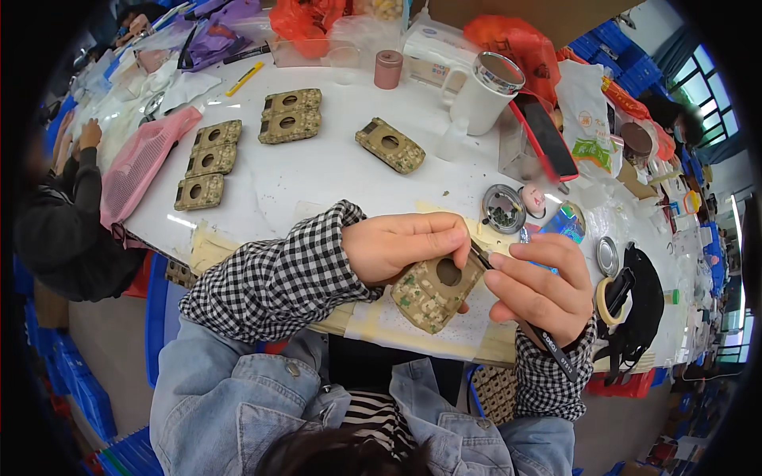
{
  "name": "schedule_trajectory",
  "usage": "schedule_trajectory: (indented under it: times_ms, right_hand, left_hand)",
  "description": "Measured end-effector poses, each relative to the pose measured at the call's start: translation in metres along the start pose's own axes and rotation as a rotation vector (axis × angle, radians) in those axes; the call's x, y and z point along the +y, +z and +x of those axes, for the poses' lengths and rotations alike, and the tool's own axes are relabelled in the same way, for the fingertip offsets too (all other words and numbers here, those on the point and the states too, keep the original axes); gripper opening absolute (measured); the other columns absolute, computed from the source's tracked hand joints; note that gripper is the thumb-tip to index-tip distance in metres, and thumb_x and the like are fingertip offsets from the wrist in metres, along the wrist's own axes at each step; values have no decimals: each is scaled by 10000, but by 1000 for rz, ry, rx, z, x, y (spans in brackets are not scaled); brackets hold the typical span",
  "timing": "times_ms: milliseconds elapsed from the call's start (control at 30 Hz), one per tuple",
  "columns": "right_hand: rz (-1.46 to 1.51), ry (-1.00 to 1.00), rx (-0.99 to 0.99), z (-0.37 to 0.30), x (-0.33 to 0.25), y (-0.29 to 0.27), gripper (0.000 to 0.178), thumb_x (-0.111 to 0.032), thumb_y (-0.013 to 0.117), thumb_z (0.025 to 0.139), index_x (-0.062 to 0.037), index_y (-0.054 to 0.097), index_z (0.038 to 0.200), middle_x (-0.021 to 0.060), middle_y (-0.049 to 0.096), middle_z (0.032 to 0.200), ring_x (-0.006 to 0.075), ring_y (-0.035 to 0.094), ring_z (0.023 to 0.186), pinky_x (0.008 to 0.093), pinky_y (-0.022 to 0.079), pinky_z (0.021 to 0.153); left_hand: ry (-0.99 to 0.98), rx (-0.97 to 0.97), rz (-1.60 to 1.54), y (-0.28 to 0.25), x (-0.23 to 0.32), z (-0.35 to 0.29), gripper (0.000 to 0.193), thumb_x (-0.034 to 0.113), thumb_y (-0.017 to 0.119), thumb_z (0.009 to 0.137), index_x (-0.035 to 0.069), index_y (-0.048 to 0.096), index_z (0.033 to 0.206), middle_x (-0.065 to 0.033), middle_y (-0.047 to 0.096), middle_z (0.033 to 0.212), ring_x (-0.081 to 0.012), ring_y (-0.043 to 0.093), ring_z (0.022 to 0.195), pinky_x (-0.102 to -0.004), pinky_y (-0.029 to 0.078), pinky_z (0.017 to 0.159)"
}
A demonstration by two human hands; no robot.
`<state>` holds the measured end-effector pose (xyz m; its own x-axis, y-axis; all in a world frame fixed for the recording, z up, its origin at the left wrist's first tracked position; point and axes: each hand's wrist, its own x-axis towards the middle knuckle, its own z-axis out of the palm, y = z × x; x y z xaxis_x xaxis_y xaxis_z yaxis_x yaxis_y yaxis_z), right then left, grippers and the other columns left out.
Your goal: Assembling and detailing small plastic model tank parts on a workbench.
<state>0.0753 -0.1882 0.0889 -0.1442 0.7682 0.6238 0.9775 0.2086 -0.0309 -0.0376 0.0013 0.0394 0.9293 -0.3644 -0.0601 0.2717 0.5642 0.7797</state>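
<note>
My left hand [401, 242] grips a camouflage-painted model tank hull [423, 301] with a round hole in its top, tilted above the near table edge. In my right hand [548, 285] are black tweezers [552, 351], their tips at the hull's upper right edge beside my left fingertips. Any small part between the tips is too small to make out. A single matching hull [390, 146] lies farther off, with a pair of hulls [290, 116] to its left and a row of three hulls [208, 162] beyond those.
Right of my hands sit a round tin [503, 209] with dark bits, a metal lid [607, 256] and a tape roll [615, 300]. Behind stand a white mug [482, 95] and a red-cased phone [546, 136]. A pink mesh bag [151, 163] lies left, near another person's arm [89, 170].
</note>
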Motion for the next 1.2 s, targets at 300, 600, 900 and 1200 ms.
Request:
schedule_trajectory:
  times_ms: [300, 600, 900, 1200]
  right_hand:
    - [49, -15, -52, -4, 9, 18, 291, -329, 688, 722, -123, 667, 927, 9, 664, 916, 190, 609, 814, 343, 494, 732]
    - [43, -38, -47, -7, 10, 25, 281, -319, 684, 731, -105, 666, 912, 23, 662, 898, 189, 614, 795, 338, 498, 705]
    - [531, 461, 197, -25, 3, 37, 313, -283, 613, 844, 7, 629, 960, 138, 652, 932, 243, 623, 787, 320, 488, 711]
    - [921, 748, 391, -25, -8, 46, 325, -225, 401, 964, 69, 535, 1007, 169, 600, 938, 235, 641, 841, 308, 544, 738]
  left_hand:
    - [52, 67, 211, -19, -11, 0, 260, 280, 355, 989, 77, 488, 897, 28, 476, 846, -46, 430, 821, -192, 364, 773]
    - [162, 103, 297, -24, -20, 2, 208, 242, 402, 977, 69, 490, 902, 26, 488, 850, -52, 441, 841, -211, 367, 789]
    - [173, 184, -46, -13, -26, 4, 180, 206, 394, 976, 49, 466, 924, -32, 549, 886, -108, 532, 850, -235, 456, 736]
    - [288, 216, 234, -17, -33, 7, 201, 199, 380, 976, 28, 486, 989, -82, 583, 942, -148, 566, 905, -269, 458, 791]
